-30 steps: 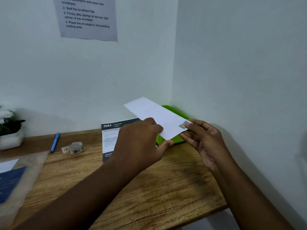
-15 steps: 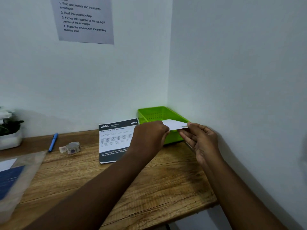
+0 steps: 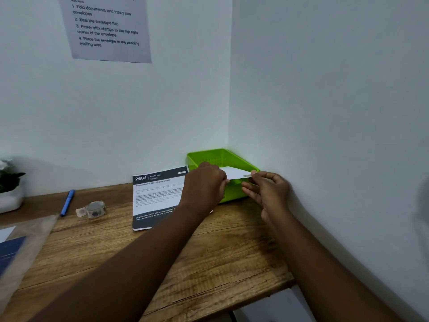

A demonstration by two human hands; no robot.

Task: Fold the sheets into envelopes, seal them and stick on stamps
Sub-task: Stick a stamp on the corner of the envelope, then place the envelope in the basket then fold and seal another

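Both hands pinch it: left hand (image 3: 204, 184) and right hand (image 3: 267, 191) hold the light, bendy envelope (image 3: 234, 172) by its ends, green tray (image 3: 232, 194) just beneath.

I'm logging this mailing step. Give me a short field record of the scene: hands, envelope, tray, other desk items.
left hand: pinches envelope's left end
right hand: pinches envelope's right end
envelope: white, held nearly flat over the tray's near edge, stamp at right end
tray: green, in desk corner against walls
desk: wooden
other items: printed sheet, tape roll, blue pen
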